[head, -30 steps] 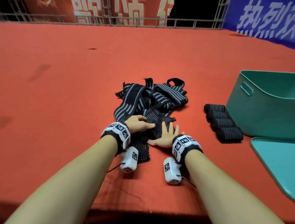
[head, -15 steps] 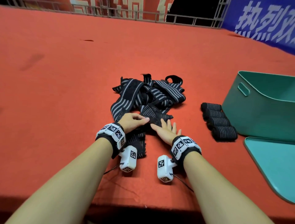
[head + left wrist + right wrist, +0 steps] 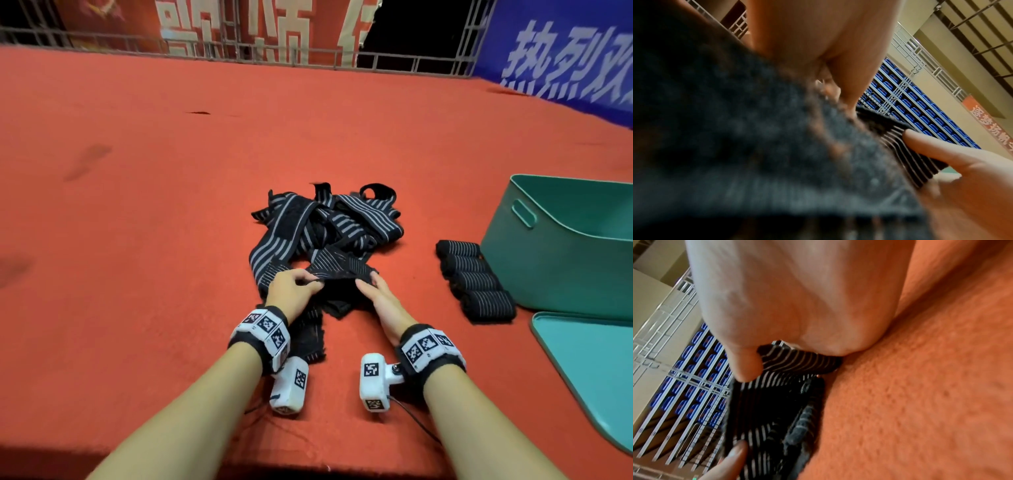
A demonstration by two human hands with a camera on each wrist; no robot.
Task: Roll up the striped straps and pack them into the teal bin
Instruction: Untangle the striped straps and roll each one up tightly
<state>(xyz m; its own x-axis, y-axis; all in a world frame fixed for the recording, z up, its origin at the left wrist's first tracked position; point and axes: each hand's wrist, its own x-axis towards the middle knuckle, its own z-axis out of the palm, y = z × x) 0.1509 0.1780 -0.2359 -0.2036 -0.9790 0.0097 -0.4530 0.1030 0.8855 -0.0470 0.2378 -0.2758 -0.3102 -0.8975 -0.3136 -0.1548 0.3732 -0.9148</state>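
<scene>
On the red carpeted floor [image 3: 171, 205], just ahead of the person's wrists, lies a tangled heap of striped straps [image 3: 325, 226], black elastic bands with pale grey lines running lengthwise, some folded over, one ending in a dark loop. The left hand [image 3: 291, 291] has its grip pinched on one end of the nearest strap [image 3: 342, 265], fingers curled round the fabric edge; the right hand [image 3: 380, 298] lies along the strap's other side, thumb against the fabric, fingers mostly straight, and whether it truly clasps the strap I cannot tell. In the right wrist view the thumb [image 3: 748, 368] presses against the striped cloth. Half a second ago the right palm lay flat and upturned under the strap; now it has turned on edge, and the strap's near end is lifted and bunched between both hands. Four rolled straps [image 3: 476, 281] sit in a row just beside the teal bin [image 3: 555, 274], outside it; what the bin holds is hidden by its wall. A teal lid [image 3: 596, 370] lies flat near the bin.
</scene>
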